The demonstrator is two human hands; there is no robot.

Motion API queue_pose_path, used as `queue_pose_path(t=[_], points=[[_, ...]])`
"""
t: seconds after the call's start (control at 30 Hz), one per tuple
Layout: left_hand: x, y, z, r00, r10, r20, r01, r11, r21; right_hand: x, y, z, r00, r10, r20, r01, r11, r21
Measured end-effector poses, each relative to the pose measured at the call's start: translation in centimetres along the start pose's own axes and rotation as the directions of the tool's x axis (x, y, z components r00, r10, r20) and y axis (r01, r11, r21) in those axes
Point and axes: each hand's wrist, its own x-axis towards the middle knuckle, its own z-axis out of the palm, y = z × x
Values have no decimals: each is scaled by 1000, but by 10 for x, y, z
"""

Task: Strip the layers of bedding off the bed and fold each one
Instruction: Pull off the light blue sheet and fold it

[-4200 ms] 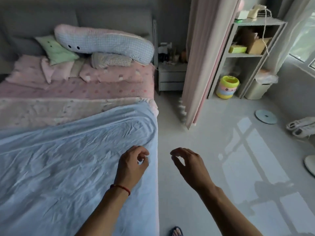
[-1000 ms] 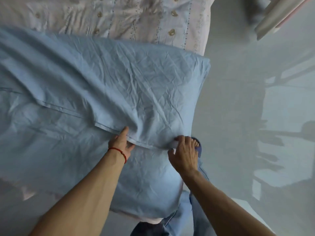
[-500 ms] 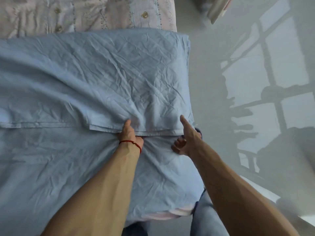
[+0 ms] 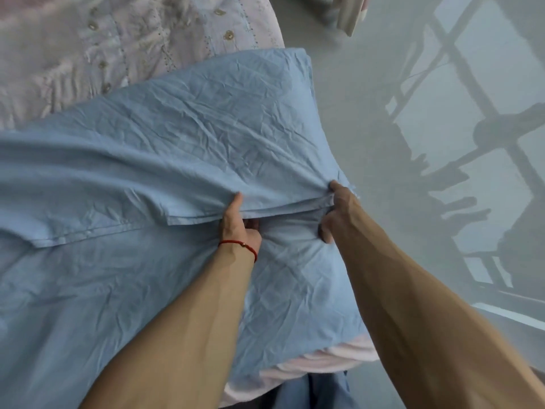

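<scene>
A wrinkled light blue sheet (image 4: 182, 137) covers the near part of the bed, with its far half folded back toward me so that a hemmed edge (image 4: 97, 231) runs across the middle. My left hand (image 4: 240, 222), with a red string on the wrist, pinches that doubled edge, thumb on top. My right hand (image 4: 336, 211) grips the same edge near the bed's right side, thumb on top and fingers curled under. The cloth is pulled taut between both hands. Beyond the sheet lies a pink patterned cover (image 4: 118, 42).
The bed's right edge drops to a grey floor (image 4: 413, 143) marked with window light and shadows. A pink layer (image 4: 321, 361) shows under the sheet at the near corner. A curtain bottom (image 4: 351, 13) hangs at the top right. My trouser leg (image 4: 324, 391) is below.
From hovering empty, both hands have taken the folded edge of the blue sheet. Over the last second the right hand turned from palm-down to thumb-up, and both now pull the edge tighter.
</scene>
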Motion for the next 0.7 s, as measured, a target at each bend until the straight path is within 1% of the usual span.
queue_pose_path(t=[0.03, 0.1, 0.17, 0.23, 0.3, 0.37, 0.47, 0.57, 0.7], points=[[-6, 4, -9, 1000, 7, 12, -7, 1000, -6, -7, -4, -2, 1000, 27, 15, -28, 998, 52], [-21, 10, -25, 998, -8, 66, 9, 1000, -13, -20, -6, -16, 999, 4, 53, -11, 992, 124], [-39, 13, -35, 995, -37, 92, 32, 998, 53, -25, 0, -36, 995, -24, 95, 7, 984, 177], [-52, 5, -47, 997, -30, 77, 19, 989, 149, -30, 8, -60, 991, -85, 104, 65, 982, 177], [-69, -5, -59, 999, -20, 42, 11, 980, 200, -38, 18, -81, 985, -136, 105, 115, 977, 182], [-87, -19, -72, 1000, -8, 26, 2, 976, 219, -47, 27, -102, 973, -190, 129, 163, 967, 196], [-117, -39, -91, 999, -38, 8, 35, 973, 226, -54, 42, -132, 949, -284, 137, 255, 947, 196], [-143, -61, -108, 997, -66, 27, 58, 968, 245, -57, 55, -163, 944, -313, 102, 290, 937, 195], [-163, -94, -135, 991, -133, -6, 130, 962, 241, -51, 82, -197, 948, -310, 71, 295, 940, 170]])
